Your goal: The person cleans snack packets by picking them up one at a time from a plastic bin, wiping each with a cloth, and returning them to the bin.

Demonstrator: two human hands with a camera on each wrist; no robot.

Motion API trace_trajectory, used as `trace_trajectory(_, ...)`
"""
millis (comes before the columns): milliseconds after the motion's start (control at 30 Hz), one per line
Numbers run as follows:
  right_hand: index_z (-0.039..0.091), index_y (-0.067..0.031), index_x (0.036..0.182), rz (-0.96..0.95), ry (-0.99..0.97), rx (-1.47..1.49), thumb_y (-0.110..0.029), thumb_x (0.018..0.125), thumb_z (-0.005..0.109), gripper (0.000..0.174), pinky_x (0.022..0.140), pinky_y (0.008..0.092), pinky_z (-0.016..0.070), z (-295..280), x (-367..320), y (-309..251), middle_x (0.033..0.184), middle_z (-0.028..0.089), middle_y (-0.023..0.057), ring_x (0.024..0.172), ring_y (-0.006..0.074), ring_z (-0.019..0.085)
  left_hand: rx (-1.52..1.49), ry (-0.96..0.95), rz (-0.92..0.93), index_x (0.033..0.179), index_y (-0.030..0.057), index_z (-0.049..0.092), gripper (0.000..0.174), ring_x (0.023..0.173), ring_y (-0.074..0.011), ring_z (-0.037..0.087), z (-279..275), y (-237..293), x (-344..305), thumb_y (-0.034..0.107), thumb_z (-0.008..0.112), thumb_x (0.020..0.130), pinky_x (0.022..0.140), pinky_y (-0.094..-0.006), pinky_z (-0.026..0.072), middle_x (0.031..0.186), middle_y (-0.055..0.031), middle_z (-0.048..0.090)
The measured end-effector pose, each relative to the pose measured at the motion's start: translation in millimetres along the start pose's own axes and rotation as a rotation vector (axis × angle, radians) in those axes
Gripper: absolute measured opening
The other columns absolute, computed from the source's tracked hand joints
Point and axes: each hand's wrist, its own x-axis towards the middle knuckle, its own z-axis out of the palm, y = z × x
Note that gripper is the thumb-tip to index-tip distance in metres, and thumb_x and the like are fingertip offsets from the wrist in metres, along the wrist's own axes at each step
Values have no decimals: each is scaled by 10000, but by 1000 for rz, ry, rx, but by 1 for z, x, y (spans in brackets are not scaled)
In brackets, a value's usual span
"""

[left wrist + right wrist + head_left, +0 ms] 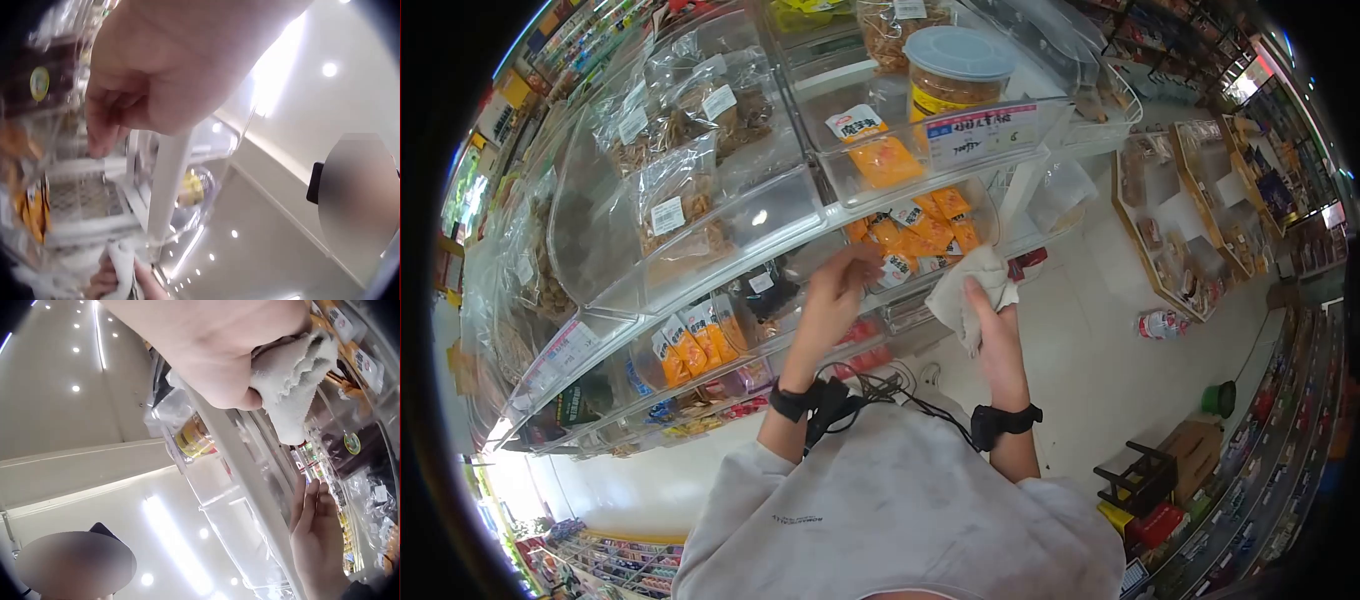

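A folded, pale grey-white cloth is gripped in my right hand, thumb lying across it in the head view. In the right wrist view the cloth hangs in a bunched fold beside the clear bins. My left hand is raised in front of the lower shelf with its fingers loosely bent, holding nothing. Close to both hands is a clear bin of orange packets with white labels. Loosely curled fingers of my left hand also show in the left wrist view.
Above stand bins with bagged dried goods, another orange packet, a blue-lidded jar and a price tag. More orange packets lie lower left. Dark cables run between my wrists. A low display stands at right.
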Motion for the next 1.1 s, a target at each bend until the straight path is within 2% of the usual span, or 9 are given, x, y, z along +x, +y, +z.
trace_trajectory(167,500,-14,1361,-68,70,19,-212,976,662,462,958,282,466,-37,2,-16,1256,602,43,1137,125,576,454,-19,66,1145,-75,612,261,983,-328,701,71,-77,61,112,578,967,852,-389,552,1031,-252,688)
trace_trajectory(267,483,-16,1382,-81,111,27,-206,975,664,484,965,282,459,-55,3,-18,1270,591,44,1145,123,565,807,-45,-159,1052,-85,618,351,946,-404,685,93,-114,81,220,685,890,808,-448,550,992,-291,680)
trace_trajectory(367,472,-20,1398,-103,137,41,-199,974,665,499,970,281,454,-72,5,-17,1277,585,44,1144,120,559,1024,152,-58,983,-81,607,420,909,-421,677,102,-161,91,280,751,825,763,-480,536,934,-272,689)
trace_trajectory(467,466,-22,1406,-76,148,76,-193,973,667,507,975,281,451,-83,8,-20,1282,582,44,1142,118,558,782,128,-151,1037,-111,604,482,842,-388,693,93,-133,94,251,795,783,715,-447,545,906,-249,698)
trace_trajectory(567,467,-24,1406,-64,142,79,-191,974,666,504,980,282,449,-91,13,-21,1285,581,44,1146,118,557,612,235,31,1080,-120,615,518,755,-320,705,95,-136,94,216,830,749,661,-396,547,861,-226,704)
trace_trajectory(667,467,-24,1404,-39,113,59,-201,980,660,499,989,284,445,-94,20,-18,1288,582,43,1152,120,558,540,181,-89,1147,-96,624,521,695,-239,703,92,-133,96,173,832,753,636,-342,544,815,-183,710)
trace_trajectory(767,469,-24,1404,-19,82,48,-248,997,637,494,1004,284,432,-92,26,-15,1290,585,44,1161,126,557,602,131,-12,1168,-54,633,451,696,-196,697,81,-121,89,121,799,787,633,-314,534,788,-149,709)
trace_trajectory(933,437,-37,1440,22,102,-3,-351,1030,584,537,1052,325,435,-99,54,32,1363,559,74,1242,162,547,463,331,97,1099,-21,629,250,686,-158,670,82,-6,59,49,719,876,656,-280,520,822,-105,712)
trace_trajectory(1100,395,-24,1488,74,-158,143,-589,1040,368,721,1107,327,361,-63,50,31,1441,508,79,1318,179,481,-88,279,-30,1091,-9,574,178,758,-104,660,82,25,29,71,664,961,670,-244,512,897,-75,708)
